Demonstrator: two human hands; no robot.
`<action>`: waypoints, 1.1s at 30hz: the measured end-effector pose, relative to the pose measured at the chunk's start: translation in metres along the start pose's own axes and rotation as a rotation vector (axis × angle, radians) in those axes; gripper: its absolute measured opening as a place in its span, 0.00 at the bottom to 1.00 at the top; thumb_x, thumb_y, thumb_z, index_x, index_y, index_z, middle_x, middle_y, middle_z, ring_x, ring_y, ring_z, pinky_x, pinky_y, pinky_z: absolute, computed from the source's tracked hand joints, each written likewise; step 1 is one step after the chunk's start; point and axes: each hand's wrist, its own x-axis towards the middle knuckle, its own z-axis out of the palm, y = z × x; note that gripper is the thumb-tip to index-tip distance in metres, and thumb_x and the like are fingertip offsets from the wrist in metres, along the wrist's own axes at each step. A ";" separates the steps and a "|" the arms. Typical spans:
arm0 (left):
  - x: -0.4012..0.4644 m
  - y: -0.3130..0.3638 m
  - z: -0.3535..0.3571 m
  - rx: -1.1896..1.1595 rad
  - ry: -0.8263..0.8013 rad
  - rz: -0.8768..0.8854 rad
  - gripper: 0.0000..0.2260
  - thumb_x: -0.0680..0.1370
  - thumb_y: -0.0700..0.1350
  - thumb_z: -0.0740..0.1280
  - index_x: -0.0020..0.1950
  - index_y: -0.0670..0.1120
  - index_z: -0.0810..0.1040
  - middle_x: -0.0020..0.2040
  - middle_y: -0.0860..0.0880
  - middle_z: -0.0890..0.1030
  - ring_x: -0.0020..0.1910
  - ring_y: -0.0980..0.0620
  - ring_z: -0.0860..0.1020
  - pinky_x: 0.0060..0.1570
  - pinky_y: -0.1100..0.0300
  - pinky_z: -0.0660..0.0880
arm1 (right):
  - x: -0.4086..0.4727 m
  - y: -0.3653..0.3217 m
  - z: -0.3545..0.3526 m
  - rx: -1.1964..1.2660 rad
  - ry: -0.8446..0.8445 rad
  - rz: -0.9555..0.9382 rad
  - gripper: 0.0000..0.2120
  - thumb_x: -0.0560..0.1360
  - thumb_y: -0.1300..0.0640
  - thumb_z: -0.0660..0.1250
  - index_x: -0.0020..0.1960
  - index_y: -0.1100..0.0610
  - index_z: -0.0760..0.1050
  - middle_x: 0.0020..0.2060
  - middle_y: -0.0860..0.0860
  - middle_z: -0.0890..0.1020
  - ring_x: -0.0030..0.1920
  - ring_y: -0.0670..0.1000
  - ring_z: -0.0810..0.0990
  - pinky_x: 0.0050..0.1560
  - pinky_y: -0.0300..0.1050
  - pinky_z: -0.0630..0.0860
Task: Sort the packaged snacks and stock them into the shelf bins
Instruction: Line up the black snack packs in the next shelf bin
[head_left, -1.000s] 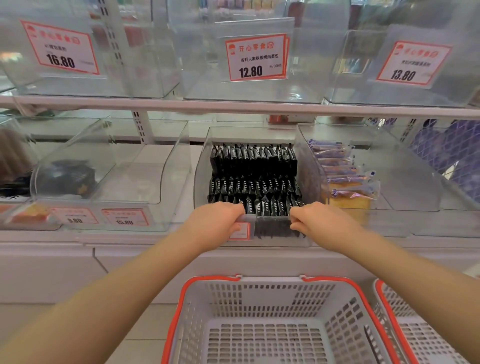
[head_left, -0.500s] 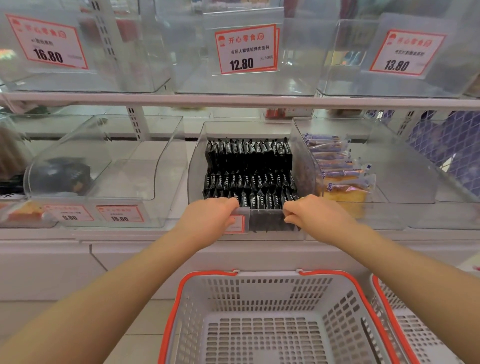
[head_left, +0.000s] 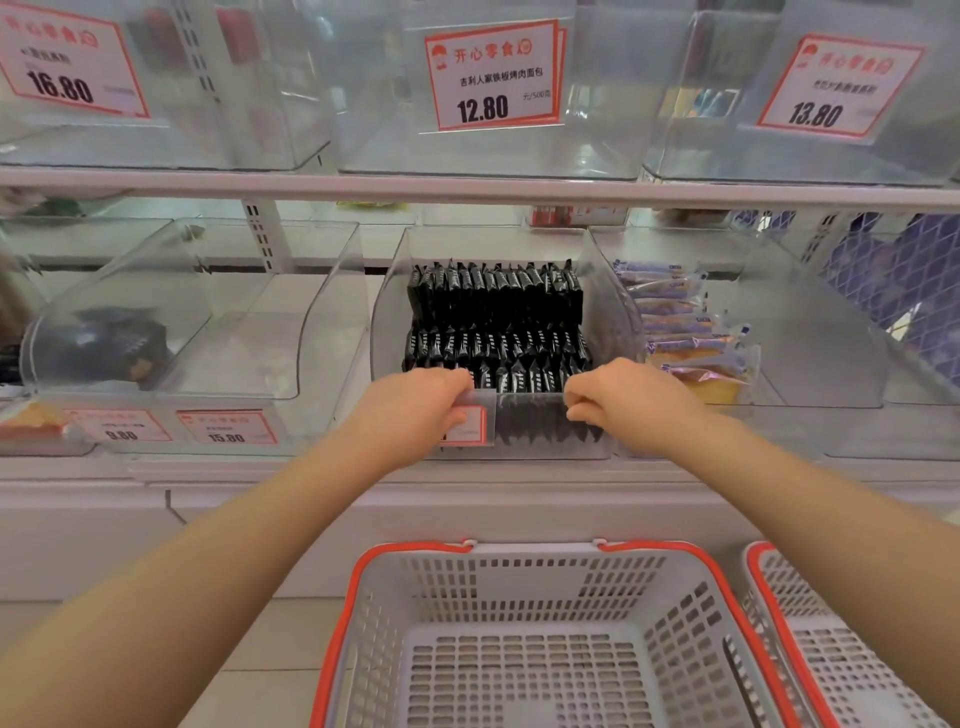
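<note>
Here, our left hand (head_left: 415, 410) curls over the near front lip of the clear middle bin (head_left: 387, 312), beside its price tag (head_left: 465, 426), likely to square it. Black snack packs (head_left: 496, 322) stand inside in neat rows. Our right hand (head_left: 623, 402) grips the same lip.

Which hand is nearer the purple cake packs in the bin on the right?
Right. The right hand grips the black-snack bin's front lip just beside the purple cake packs; the left hand is farther away.
</note>
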 end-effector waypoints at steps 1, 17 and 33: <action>0.001 0.000 0.004 0.004 0.002 0.000 0.06 0.79 0.48 0.60 0.54 0.48 0.70 0.55 0.50 0.77 0.54 0.46 0.75 0.40 0.57 0.65 | 0.001 0.000 0.003 -0.004 -0.001 0.004 0.08 0.79 0.52 0.59 0.48 0.55 0.73 0.42 0.52 0.79 0.45 0.56 0.78 0.40 0.47 0.73; -0.001 -0.003 0.020 -0.145 0.010 0.012 0.09 0.79 0.51 0.60 0.51 0.46 0.73 0.49 0.49 0.79 0.48 0.47 0.76 0.42 0.57 0.68 | 0.001 -0.001 0.019 -0.032 -0.038 0.010 0.15 0.81 0.48 0.52 0.45 0.55 0.71 0.44 0.52 0.79 0.47 0.55 0.77 0.40 0.47 0.71; 0.080 -0.018 -0.001 -0.080 -0.466 0.123 0.18 0.74 0.52 0.69 0.61 0.46 0.75 0.57 0.47 0.77 0.56 0.48 0.74 0.52 0.59 0.69 | 0.098 -0.008 0.025 -0.055 -0.228 -0.113 0.18 0.67 0.47 0.73 0.47 0.51 0.67 0.47 0.50 0.72 0.49 0.54 0.74 0.46 0.49 0.74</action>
